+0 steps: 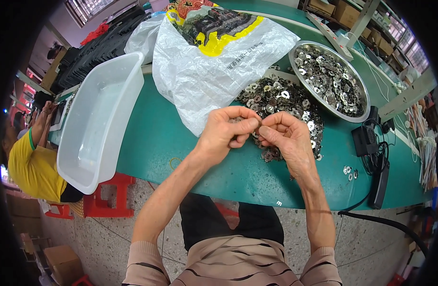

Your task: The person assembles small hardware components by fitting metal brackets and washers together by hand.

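Centre of frame: left hand (227, 128) and right hand (284, 134) meet fingertip to fingertip, pinching a small metal piece (260, 125) between them, above the washer pile (281, 107) on the green worktop (157, 138); steel bowl (357, 76) upper right, white tub (97, 119) left

Whatever the left hand (227, 131) and right hand (284, 138) pinch between their fingertips is too small to identify (it hides behind the thumbs). The hands also cover part of the loose heap of small silvery metal washers (281, 102) behind them.
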Tool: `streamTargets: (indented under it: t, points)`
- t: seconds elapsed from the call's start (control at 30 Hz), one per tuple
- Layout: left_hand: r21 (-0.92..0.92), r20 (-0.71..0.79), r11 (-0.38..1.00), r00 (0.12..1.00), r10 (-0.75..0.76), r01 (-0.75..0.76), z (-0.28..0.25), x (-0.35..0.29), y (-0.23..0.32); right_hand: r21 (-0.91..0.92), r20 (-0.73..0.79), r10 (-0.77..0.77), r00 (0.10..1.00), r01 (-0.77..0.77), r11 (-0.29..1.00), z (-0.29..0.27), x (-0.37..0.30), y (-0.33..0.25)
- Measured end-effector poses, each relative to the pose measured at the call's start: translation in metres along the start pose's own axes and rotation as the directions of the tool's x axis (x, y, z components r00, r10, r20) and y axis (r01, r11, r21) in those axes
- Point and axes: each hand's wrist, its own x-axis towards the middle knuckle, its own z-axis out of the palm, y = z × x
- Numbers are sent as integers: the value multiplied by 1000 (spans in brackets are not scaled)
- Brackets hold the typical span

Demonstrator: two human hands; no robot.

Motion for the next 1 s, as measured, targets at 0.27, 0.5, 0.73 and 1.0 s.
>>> streamTargets:
  t: [0.27, 0.5, 0.73, 1.0]
  points:
    - [-490, 216, 851, 972, -89, 187, -26, 10, 0, -682, 8, -366, 931, 273, 679, -3, 0, 7]
    - [-500, 182, 852, 981, -68, 152, -23, 7, 2, -881, 192, -409, 892, 340, 329, 4, -2, 15]
    - [-551, 192, 820, 980, -56, 155, -27, 9, 0, -852, 178, -371, 912, 331, 406, 4, -1, 13]
    - [-514, 156, 847, 986, -62, 134, -25, 9, -1, -690, 21, -272, 962, 211, 692, 2, 1, 6]
